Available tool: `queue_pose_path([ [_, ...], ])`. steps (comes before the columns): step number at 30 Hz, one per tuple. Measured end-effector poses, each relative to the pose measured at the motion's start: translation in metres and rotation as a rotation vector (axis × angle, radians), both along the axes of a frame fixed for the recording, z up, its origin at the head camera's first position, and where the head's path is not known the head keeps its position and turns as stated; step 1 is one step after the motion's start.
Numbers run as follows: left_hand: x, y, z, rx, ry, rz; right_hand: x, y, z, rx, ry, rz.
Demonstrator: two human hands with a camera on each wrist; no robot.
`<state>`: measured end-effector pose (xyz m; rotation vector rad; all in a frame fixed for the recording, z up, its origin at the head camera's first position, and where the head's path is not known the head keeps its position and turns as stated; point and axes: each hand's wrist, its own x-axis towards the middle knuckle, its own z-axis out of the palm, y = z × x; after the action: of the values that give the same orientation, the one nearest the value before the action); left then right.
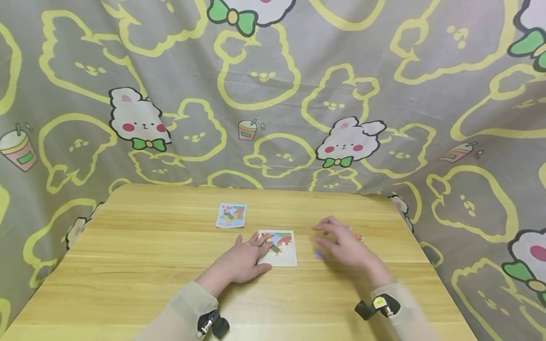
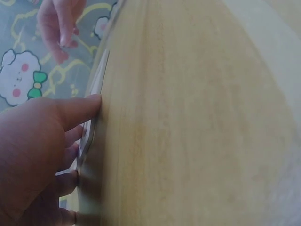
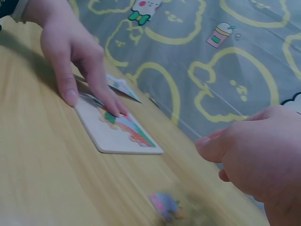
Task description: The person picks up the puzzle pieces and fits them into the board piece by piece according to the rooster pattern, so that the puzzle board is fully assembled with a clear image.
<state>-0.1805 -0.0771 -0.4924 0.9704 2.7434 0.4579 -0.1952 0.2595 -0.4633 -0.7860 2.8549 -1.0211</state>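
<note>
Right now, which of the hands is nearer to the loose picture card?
Left. The left hand lies on the near side of the picture card, not touching it; the right hand is farther away, to its right.

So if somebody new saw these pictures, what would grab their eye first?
Probably the grey cloth behind the table, printed with yellow and white cartoon animals. Next, the partly filled puzzle board near the table's middle, with the left hand on it. The right hand hovers above loose puzzle pieces, on the board's right.
</note>
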Motion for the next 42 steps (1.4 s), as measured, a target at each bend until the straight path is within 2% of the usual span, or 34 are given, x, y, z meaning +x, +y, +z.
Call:
queue_pose_path([
  [6,-0.001,-0.001,-0.001,-0.001,0.008,0.001,-0.001,0.016,0.003,-0.027,-0.013,0.009],
  [12,-0.002,-0.001,-0.004,0.0,0.005,0.005,0.001,0.035,0.002,-0.038,-0.041,-0.015],
  [30,-0.002,-0.001,-0.004,0.005,0.015,0.005,0.007,0.081,0.0,0.01,-0.022,-0.077],
  [35,-0.001,-0.001,-0.004,0.006,0.016,0.003,0.007,0.091,-0.003,0.002,-0.006,-0.083],
  [42,-0.001,-0.001,-0.004,0.01,0.015,0.003,0.005,0.108,-0.015,0.018,-0.01,-0.123],
])
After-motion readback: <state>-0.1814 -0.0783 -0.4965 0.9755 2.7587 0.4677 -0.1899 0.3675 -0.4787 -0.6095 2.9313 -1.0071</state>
